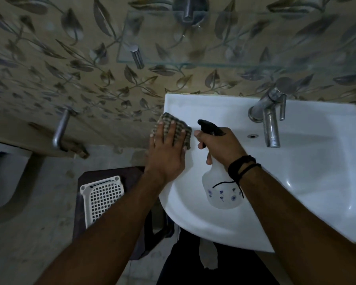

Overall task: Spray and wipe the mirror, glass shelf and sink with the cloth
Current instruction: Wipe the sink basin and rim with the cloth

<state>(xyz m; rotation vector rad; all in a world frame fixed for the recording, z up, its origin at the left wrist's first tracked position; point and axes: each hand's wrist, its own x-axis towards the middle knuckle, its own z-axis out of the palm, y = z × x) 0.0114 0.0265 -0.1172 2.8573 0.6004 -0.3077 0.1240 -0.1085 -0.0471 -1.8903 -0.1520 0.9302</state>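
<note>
Two bare forearms are seen entering from the lower edge, the right one banded at the wrist by black cords. The left hand (pixel 166 153) is laid flat on a checked cloth (pixel 171 131), its fingers (pixel 172 130) spread and pressed down; the cloth is held against the left rear corner of the white sink (pixel 308 175), right at the rim, with part of the cloth overhanging the edge beyond the fingertips. The right hand (pixel 221 146) is wrapped around the neck of a translucent spray bottle (pixel 221 191), the fingers closed about it below the black trigger head, whose nozzle is pointed toward the cloth. The bottle body is held over the basin, just beside the left hand. To the right of the right-hand fingers, open basin is left up to a chrome tap (pixel 270 120). Above both hands, a glass shelf (pixel 193 64) is fixed on leaf-patterned wall tiles. Left of and below the cloth, a white perforated basket (pixel 102 197) is noted on a dark stool (pixel 109 172) over a grey floor.
</note>
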